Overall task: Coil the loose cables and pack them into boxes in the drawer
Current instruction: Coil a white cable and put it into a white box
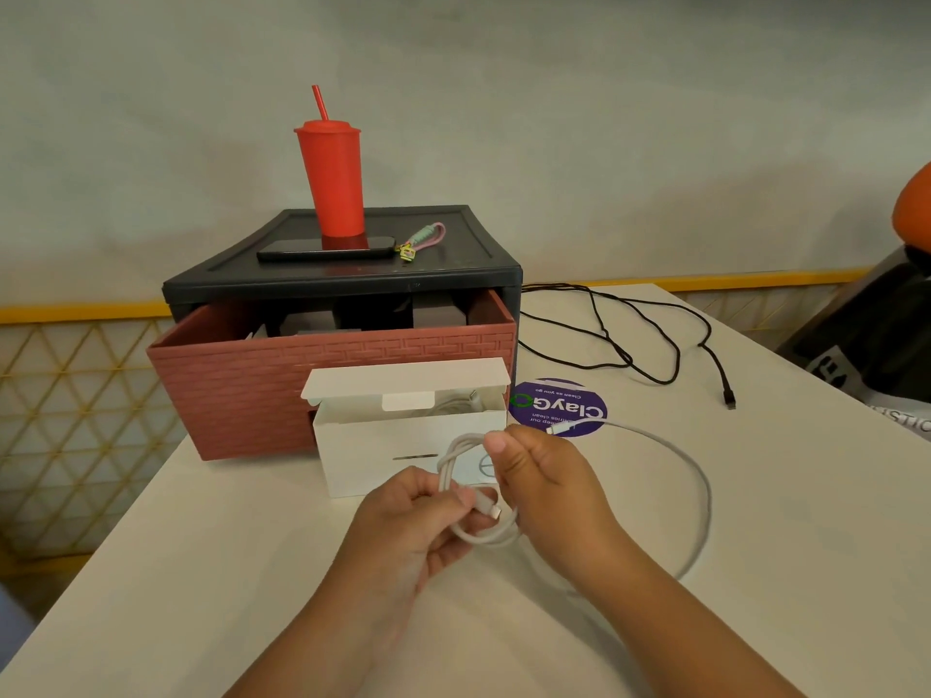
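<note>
left grip: your fingers curl round the coiled white cable — holding it
right grip: pinches the same coil at its 12 o'clock
white box: lid up, 12 o'clock of your hands, just before the drawer

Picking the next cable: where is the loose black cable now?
In the head view, the thin black cable lies uncoiled on the white table, right of the red-fronted drawer unit, beyond the round purple sticker.

my left hand and right hand meet at near centre, fingers curled, both pinching the white cable.
</note>
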The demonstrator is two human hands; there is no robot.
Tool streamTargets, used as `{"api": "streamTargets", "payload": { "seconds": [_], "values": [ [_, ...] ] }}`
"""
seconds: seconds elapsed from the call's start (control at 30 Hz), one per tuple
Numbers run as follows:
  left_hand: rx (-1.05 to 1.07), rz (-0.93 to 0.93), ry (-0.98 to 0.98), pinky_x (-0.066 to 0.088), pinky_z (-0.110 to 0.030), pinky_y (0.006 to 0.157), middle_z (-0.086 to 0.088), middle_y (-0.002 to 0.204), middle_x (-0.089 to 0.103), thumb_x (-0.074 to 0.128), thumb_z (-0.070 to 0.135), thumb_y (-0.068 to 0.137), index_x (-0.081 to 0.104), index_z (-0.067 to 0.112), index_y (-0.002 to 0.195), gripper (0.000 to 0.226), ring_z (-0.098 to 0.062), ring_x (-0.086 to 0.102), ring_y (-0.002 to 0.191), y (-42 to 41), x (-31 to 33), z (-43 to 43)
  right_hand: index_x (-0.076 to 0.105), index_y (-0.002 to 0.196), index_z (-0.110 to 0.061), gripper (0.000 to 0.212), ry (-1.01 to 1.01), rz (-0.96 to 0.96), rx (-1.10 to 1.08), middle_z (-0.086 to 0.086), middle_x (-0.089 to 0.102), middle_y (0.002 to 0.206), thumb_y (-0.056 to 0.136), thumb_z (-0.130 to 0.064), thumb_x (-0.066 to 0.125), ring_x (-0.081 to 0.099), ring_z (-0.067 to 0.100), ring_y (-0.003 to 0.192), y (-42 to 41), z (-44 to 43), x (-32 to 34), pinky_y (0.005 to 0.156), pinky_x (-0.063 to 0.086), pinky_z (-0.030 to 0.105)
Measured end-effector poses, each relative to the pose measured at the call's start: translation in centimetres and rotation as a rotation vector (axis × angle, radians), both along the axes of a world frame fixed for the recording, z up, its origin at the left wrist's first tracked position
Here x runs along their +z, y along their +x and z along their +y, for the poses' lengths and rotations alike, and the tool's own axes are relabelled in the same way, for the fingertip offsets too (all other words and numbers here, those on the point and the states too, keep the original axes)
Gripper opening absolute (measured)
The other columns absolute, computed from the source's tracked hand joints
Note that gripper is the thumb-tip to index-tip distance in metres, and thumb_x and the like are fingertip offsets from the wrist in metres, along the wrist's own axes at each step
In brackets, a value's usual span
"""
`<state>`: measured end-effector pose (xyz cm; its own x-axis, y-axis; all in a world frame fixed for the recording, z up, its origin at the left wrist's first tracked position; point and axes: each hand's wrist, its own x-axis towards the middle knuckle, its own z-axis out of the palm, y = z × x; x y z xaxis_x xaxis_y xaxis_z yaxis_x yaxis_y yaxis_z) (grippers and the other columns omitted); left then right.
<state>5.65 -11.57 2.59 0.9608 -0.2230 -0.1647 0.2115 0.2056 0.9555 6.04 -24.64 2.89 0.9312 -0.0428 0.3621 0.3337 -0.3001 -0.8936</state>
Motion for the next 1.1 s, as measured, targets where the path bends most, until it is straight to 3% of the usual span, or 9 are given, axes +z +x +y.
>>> {"api": "streamTargets", "payload": {
  "seconds": [0.1,0.2,0.3,0.43,0.6,0.77,0.83,0.97,1.1],
  "values": [
    [0.082,-0.023,0.021,0.049,-0.021,0.056,-0.014,0.073,0.072,0.061,0.001,0.082,0.055,0.005,0.073,0.012,-0.014,0.064,0.06,-0.3,-0.1,-0.1,0.041,0.056,-0.02,0.037,-0.098,-0.068,-0.032,-0.014,0.044,0.048,0.078,-0.049,0.042,0.04,0.003,0.05,0.0,0.0,-0.2,0.049,0.033,0.014],
    [0.07,0.045,-0.078,0.046,-0.019,0.048,-0.013,0.07,0.071,0.06,-0.001,0.082,0.049,0.011,0.088,0.018,-0.013,0.059,0.054,-0.4,0.5,-0.2,0.042,0.054,-0.024,0.035,-0.077,-0.105,-0.07,-0.017,0.049,0.05,0.078,-0.05,0.041,0.044,0.002,0.051,0.2,-0.4,-0.1,0.051,0.034,0.013],
    [-0.004,0.025,-0.099,0.044,-0.024,0.055,-0.01,0.066,0.069,0.061,-0.005,0.077,0.049,0.013,0.099,0.031,-0.014,0.058,0.058,-0.3,0.7,0.0,0.045,0.053,-0.026,0.033,-0.055,-0.114,-0.079,-0.018,0.051,0.048,0.077,-0.049,0.042,0.046,-0.001,0.05,0.2,-0.7,0.0,0.051,0.034,0.011],
    [-0.195,0.043,-0.198,0.048,-0.027,0.062,-0.01,0.064,0.066,0.068,0.006,0.057,0.066,0.012,0.083,0.027,-0.013,0.062,0.058,-0.2,0.8,0.8,0.049,0.054,-0.024,0.034,-0.063,-0.094,-0.081,-0.02,0.05,0.043,0.077,-0.048,0.042,0.048,-0.002,0.048,0.0,-0.7,0.3,0.05,0.035,0.01],
    [-0.37,0.124,-0.45,0.055,-0.034,0.062,-0.01,0.062,0.063,0.092,0.012,0.035,0.074,0.01,0.079,0.048,-0.018,0.062,0.06,0.2,-0.1,1.6,0.053,0.057,-0.024,0.04,-0.137,-0.169,-0.108,-0.017,0.055,0.053,0.087,-0.05,0.048,0.051,-0.001,0.055,0.2,-0.7,-0.2,0.052,0.036,0.01],
    [-0.307,0.08,-0.203,0.05,-0.029,0.063,-0.018,0.067,0.064,0.062,0.014,0.06,0.069,0.007,0.072,0.015,-0.019,0.062,0.06,0.1,0.2,1.3,0.059,0.067,-0.007,0.052,-0.22,-0.159,-0.081,-0.005,0.053,0.055,0.087,-0.053,0.045,0.048,0.008,0.056,0.5,-0.8,-1.3,0.052,0.035,0.021],
    [-0.297,0.105,-0.182,0.051,-0.029,0.06,-0.018,0.068,0.064,0.065,0.016,0.063,0.068,0.006,0.066,0.011,-0.021,0.062,0.06,0.1,0.3,1.3,0.056,0.065,-0.006,0.052,-0.218,-0.119,-0.021,-0.006,0.05,0.052,0.083,-0.054,0.046,0.044,0.006,0.053,0.5,-0.6,-1.5,0.051,0.033,0.019],
    [-0.258,0.134,-0.209,0.044,-0.028,0.055,-0.017,0.051,0.056,0.052,0.031,0.073,0.061,0.006,0.056,0.032,-0.022,0.053,0.046,0.2,0.4,1.2,0.059,0.064,-0.011,0.043,-0.184,-0.097,0.092,-0.002,0.056,0.057,0.084,-0.047,0.05,0.049,0.006,0.055,0.3,-0.2,-1.5,0.055,0.04,0.02],
    [-0.274,0.117,-0.237,0.047,-0.031,0.059,-0.018,0.057,0.059,0.051,0.033,0.073,0.06,0.004,0.052,0.037,-0.024,0.057,0.052,0.2,0.4,1.1,0.058,0.066,-0.006,0.048,-0.205,-0.134,0.069,-0.006,0.049,0.053,0.083,-0.05,0.047,0.044,0.007,0.051,0.2,-0.4,-1.2,0.05,0.034,0.018]
  ]
}}
